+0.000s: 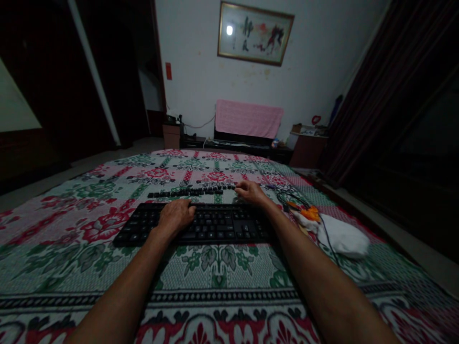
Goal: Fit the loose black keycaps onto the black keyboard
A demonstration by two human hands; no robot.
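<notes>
A black computer keyboard (211,224) lies flat on the patterned bedspread in front of me. My left hand (176,213) rests on its left-middle part, fingers curled over the far edge and thumb pointing right. Beyond the keyboard, loose black keycaps (179,193) lie in rows on the cloth. At the right end of these rows is my right hand (251,192), thumb and forefinger pinched together at a small black keycap (234,188). My right wrist passes above the keyboard's right end. The fingertips of my left hand are mostly hidden.
To the right lie a black cable (283,193), an orange item (310,213) and a white cloth-like bundle (344,236). The floral bedspread (215,267) spreads under everything. A pink towel (247,118) covers a screen-like thing by the far wall, below a framed picture (255,33).
</notes>
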